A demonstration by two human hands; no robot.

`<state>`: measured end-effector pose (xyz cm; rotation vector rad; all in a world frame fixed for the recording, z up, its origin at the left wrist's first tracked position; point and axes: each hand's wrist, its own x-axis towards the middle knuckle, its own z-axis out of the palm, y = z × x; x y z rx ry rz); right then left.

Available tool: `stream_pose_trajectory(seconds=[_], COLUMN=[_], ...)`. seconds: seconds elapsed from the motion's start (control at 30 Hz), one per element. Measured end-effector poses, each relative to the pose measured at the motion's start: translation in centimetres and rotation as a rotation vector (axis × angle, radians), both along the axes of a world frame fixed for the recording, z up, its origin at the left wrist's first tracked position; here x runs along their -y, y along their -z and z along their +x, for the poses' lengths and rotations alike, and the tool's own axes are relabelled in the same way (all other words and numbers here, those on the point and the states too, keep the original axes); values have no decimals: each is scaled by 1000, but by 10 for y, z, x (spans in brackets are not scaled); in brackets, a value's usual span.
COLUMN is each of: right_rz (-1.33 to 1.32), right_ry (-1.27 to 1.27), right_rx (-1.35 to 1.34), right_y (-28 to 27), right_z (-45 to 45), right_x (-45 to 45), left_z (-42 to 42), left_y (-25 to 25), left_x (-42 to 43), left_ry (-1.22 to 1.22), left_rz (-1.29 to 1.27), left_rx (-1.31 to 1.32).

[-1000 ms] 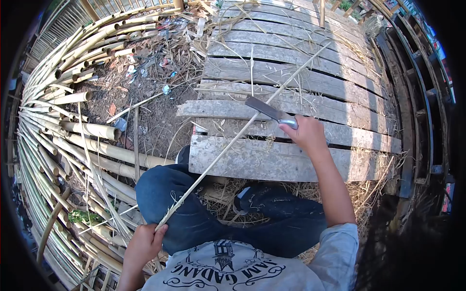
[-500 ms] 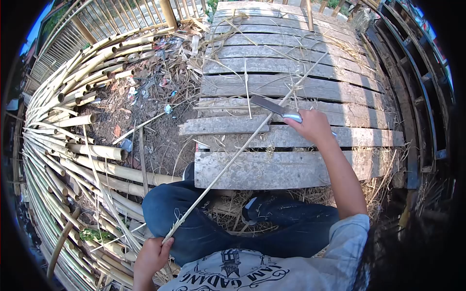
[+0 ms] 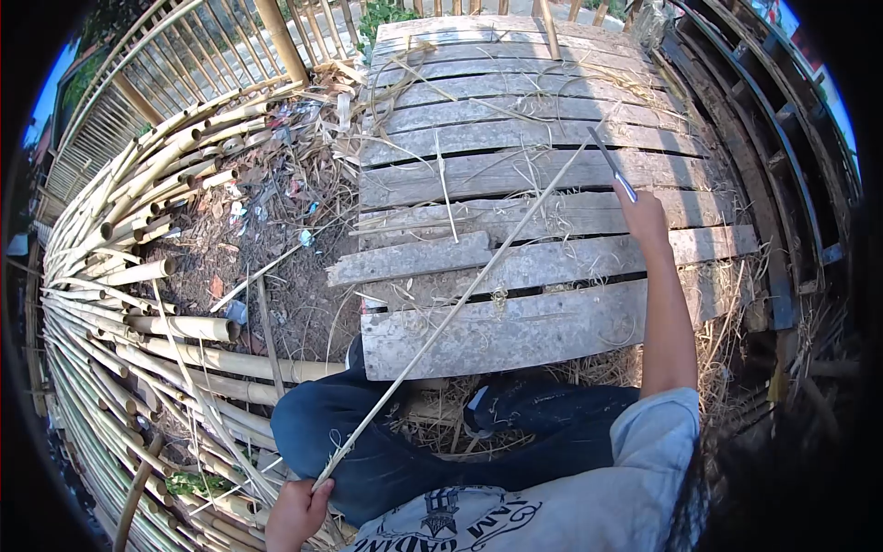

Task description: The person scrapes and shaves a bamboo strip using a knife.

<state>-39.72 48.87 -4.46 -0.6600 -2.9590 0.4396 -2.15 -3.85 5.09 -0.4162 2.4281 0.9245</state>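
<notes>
A long, thin bamboo strip (image 3: 449, 317) runs slantwise from my lap up across the wooden slat platform (image 3: 552, 327). My left hand (image 3: 299, 513), low beside my knee, is closed round the strip's near end, where a few shavings curl. My right hand (image 3: 642, 221) is closed round the handle of a knife (image 3: 611, 164) over the platform. The dark blade points up and left, close to the strip's far end; whether it touches the strip I cannot tell.
Cut bamboo poles (image 3: 184, 328) lie piled at the left, ends toward me. Bamboo fencing (image 3: 166, 83) stands behind them. A short loose board (image 3: 414, 258) and thin shavings lie on the platform. Dark wooden racks (image 3: 782, 138) line the right side.
My right hand has moved the knife away from me toward the strip's far end, and the blade has turned to point more upward. My left hand still grips the near end. The view has shifted slightly.
</notes>
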Motion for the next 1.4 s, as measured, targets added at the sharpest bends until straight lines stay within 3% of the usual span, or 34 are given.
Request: stream_pose_trajectory(seconds=[0.03, 0.23, 0.33, 0.53, 0.6, 0.63, 0.7, 0.73, 0.77, 0.87, 0.93, 0.97, 1.07, 1.17, 1.4], right_rz=[-13, -41, -58, 271, 312, 300, 312, 316, 266, -261, -628, -799, -1164, -1277, -1313], right_ry=[-34, -158, -125, -214, -204, -182, -183, -157, -201, -396, -754, -966, -1313, -1368, -1355], right_rx=[42, 148, 26, -37, -77, -17, -13, 5, -14, -515, -1097, -1224, -1023, -859, -773], right_y=[-11, -33, 8, 53, 59, 51, 34, 23, 7, -92, -148, -163, -176, -174, -177], right_z=[15, 116, 144, 159, 154, 155, 160, 163, 168, 207, 263, 291, 341, 350, 361], right_x=[3, 45, 21, -7, -6, -1, 10, 14, 16, 54, 77, 84, 99, 109, 109], left_z=[12, -19, -13, 4, 35, 8, -5, 0, -1, -14, -20, -21, -30, -34, -31], left_y=[15, -17, -17, -10, 14, -24, -22, 2, -2, 2, 7, 8, -2, -6, -3], left_x=[12, -8, -12, -6, -1, -24, -26, -12, -19, -20, -17, -18, -30, -35, -37], left_ry=[-8, -5, -58, -65, 59, 61, -3, -68, -74, -65, -33, -18, 17, 21, -5], left_rz=[98, -8, -54, -1, -334, -170, 16, 48, 72, 159, 162, 139, 32, 37, 48], left_rx=[17, 165, 160, 137, -23, -39, 69, 200, 196, 180, 251, 246, 271, 261, 217])
